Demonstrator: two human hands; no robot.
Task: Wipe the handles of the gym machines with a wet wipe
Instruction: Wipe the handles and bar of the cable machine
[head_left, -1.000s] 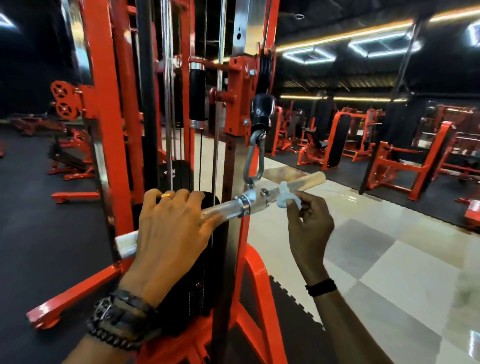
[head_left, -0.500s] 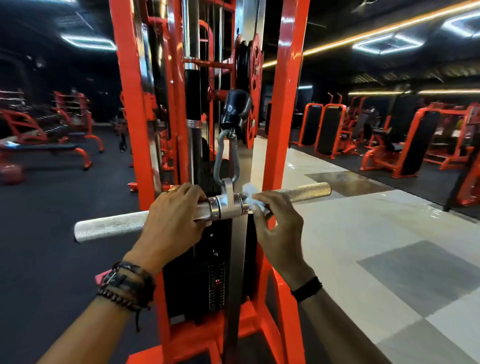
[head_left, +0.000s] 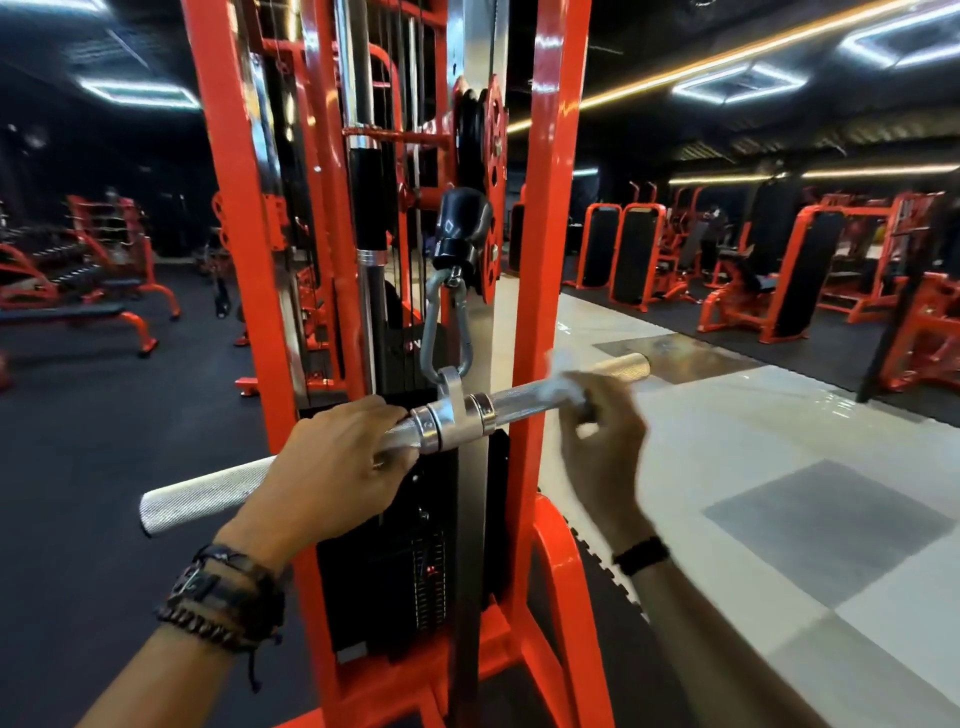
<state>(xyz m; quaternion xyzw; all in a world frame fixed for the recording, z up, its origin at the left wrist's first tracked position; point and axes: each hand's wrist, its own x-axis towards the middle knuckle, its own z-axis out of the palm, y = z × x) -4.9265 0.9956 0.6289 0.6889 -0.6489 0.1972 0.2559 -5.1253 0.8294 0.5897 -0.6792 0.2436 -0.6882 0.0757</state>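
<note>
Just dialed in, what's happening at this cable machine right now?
A person is cleaning the metal bar that hangs from a clip on the orange machine. The left hand grips the bar beside its centre collar, steadying it. The right hand, blurred, holds a white wipe against the bar's right half.

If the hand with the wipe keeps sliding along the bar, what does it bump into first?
Probably nothing: the right hand with the wet wipe heads toward the bar's free end, and only open floor seems to lie beyond.
</note>
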